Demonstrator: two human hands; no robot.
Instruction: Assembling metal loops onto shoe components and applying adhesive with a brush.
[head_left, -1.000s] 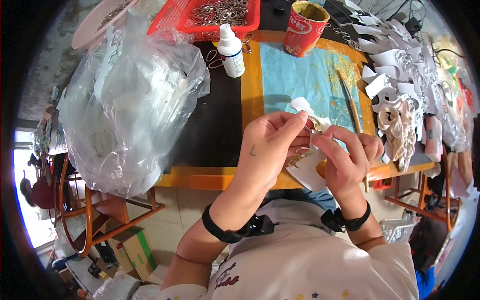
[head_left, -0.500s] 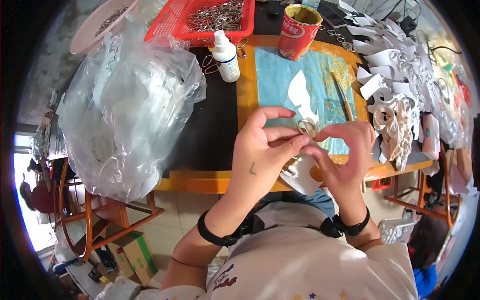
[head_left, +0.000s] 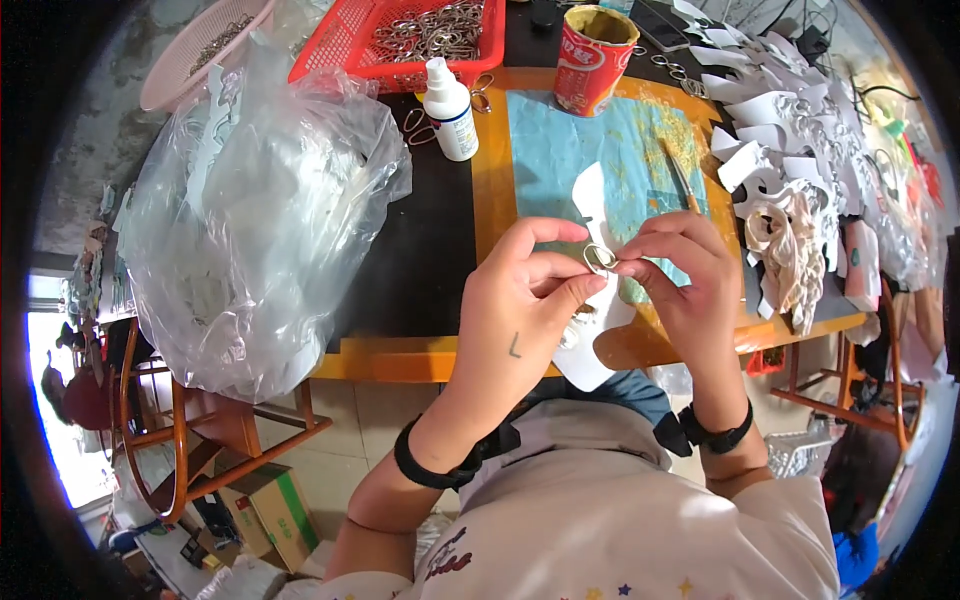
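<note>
Over the near edge of the table, a metal ring buckle (head_left: 599, 257) sits between my two hands. With thumb and forefinger, my left hand (head_left: 515, 315) pinches at its lower left side. My right hand (head_left: 695, 275) has thumb and fingers pressed together at its right side. A long, shaped white strip (head_left: 589, 192) runs past the buckle, one end over a blue sheet (head_left: 545, 140), the other hanging toward my lap. Fingers partly cover the spot where strip and buckle meet, so I cannot tell how they are joined.
A brush (head_left: 684, 178) lies on the blue sheet's right side, near a red can (head_left: 592, 70). White bottle (head_left: 450, 115), red basket of metal buckles (head_left: 345, 50) and large clear plastic bag (head_left: 260, 220) are leftward. White strips with buckles (head_left: 790, 130) and beige straps (head_left: 795, 245) crowd the right.
My right hand has shifted slightly, its fingers drawn together less curled. The buckle has turned and moved a little left, and the strip's lower end has swung left.
</note>
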